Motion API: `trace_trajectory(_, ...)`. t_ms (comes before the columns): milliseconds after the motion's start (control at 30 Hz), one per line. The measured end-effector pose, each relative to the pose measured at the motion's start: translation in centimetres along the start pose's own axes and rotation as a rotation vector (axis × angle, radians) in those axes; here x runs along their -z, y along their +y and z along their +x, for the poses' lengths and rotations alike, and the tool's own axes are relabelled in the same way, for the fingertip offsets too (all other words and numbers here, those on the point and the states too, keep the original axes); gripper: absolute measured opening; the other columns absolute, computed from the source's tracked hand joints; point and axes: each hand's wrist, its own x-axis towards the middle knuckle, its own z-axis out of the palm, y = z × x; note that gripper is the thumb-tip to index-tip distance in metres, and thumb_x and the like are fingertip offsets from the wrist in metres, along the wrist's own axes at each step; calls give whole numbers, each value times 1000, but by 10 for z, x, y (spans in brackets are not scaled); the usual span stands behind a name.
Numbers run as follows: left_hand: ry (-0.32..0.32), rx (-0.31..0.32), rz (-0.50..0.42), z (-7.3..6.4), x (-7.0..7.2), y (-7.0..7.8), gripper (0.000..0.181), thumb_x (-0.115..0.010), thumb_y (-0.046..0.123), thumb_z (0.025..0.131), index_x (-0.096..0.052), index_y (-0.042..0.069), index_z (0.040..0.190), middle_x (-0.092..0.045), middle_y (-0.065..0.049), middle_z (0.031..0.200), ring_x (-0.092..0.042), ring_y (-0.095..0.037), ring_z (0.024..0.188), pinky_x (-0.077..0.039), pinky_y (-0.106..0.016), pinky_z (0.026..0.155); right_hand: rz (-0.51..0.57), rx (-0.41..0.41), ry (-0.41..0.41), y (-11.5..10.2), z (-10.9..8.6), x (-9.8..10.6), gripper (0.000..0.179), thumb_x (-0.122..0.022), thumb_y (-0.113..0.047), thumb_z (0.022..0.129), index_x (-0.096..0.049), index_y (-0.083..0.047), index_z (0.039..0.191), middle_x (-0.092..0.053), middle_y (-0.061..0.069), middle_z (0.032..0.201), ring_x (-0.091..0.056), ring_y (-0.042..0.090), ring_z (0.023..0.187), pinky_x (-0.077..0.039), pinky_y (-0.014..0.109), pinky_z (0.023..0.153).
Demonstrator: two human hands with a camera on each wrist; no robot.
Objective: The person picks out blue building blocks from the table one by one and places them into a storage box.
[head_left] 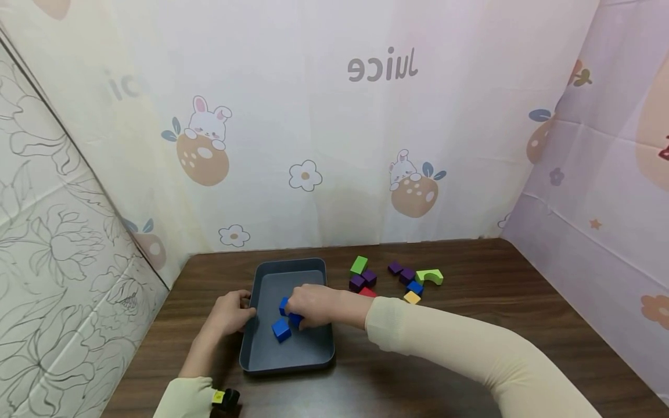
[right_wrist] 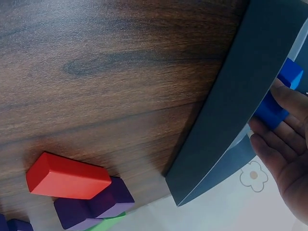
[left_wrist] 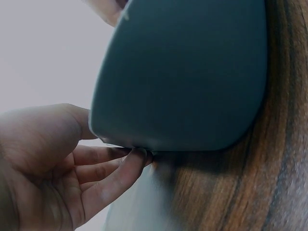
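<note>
A dark grey tray (head_left: 308, 353) lies on the wooden table, left of the middle. At its left side my left hand (head_left: 230, 313) grips the rim, and the left wrist view shows the fingers of the left hand (left_wrist: 62, 163) along the tray's lower edge. Over the tray my right hand (head_left: 312, 305) reaches in and pinches a blue block (right_wrist: 271, 111) between thumb and fingers. A blue cube (head_left: 281, 330) sits on the tray floor just in front of that hand. Another blue block (head_left: 284, 306) shows beside the fingers, partly hidden by them.
Right of the tray stand a green block (head_left: 359, 265), two purple blocks (head_left: 358, 283) and a red block (right_wrist: 70, 175). Farther right are two more purple blocks (head_left: 407, 276), a blue block (head_left: 415, 288), a yellow block (head_left: 412, 297) and a light green arch (head_left: 430, 277). Curtains (head_left: 345, 128) hang behind.
</note>
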Motion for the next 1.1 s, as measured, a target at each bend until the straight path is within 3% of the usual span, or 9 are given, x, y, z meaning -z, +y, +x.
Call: trace_trajectory(1100, 5, -8, -5, -2, 0, 3, 50, -70, 5, 95, -57, -16, 138, -74, -17, 100, -71, -21, 66, -64, -37, 56, -22, -17, -58, -7, 2, -10, 37, -84, -33, 92, -77, -18, 125, -77, -3, 112, -74, 5, 94, -61, 17, 80)
